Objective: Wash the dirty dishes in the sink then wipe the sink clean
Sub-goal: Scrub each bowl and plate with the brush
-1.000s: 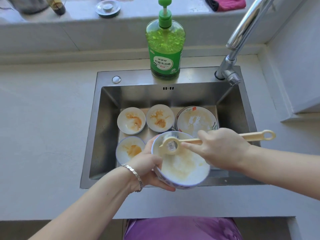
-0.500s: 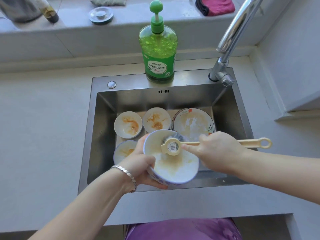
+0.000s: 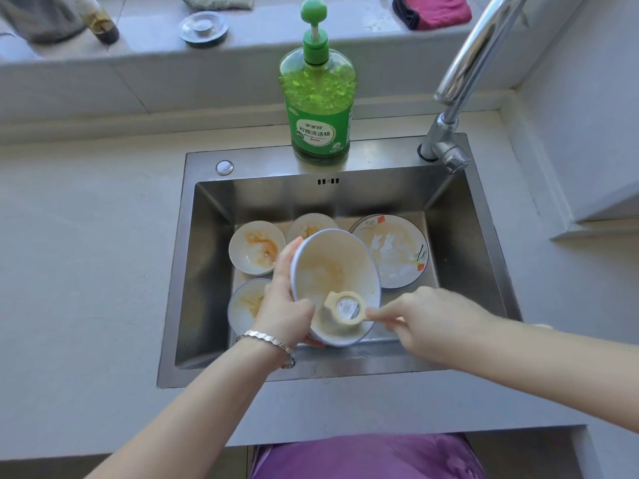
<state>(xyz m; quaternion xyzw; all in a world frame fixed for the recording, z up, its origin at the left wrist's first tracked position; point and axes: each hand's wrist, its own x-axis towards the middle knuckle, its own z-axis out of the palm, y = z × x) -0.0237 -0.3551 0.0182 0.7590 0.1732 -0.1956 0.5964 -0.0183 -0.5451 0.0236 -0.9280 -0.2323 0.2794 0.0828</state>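
Our left hand curls round the left rim of the dirty bowl, tilted above the sink; our right hand pinches the dish brush, handle running rightward, its head against the bowl's near inner wall

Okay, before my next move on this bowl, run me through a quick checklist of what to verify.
1. The left hand grips the bowl: ok.
2. The right hand holds the brush, head inside the bowl: ok.
3. The bowl is clean: not ok, brown residue inside.
4. The faucet is running: not ok, no stream visible.
5. Soap on the brush: cannot tell.
6. Other dishes in the sink washed: not ok, stained.
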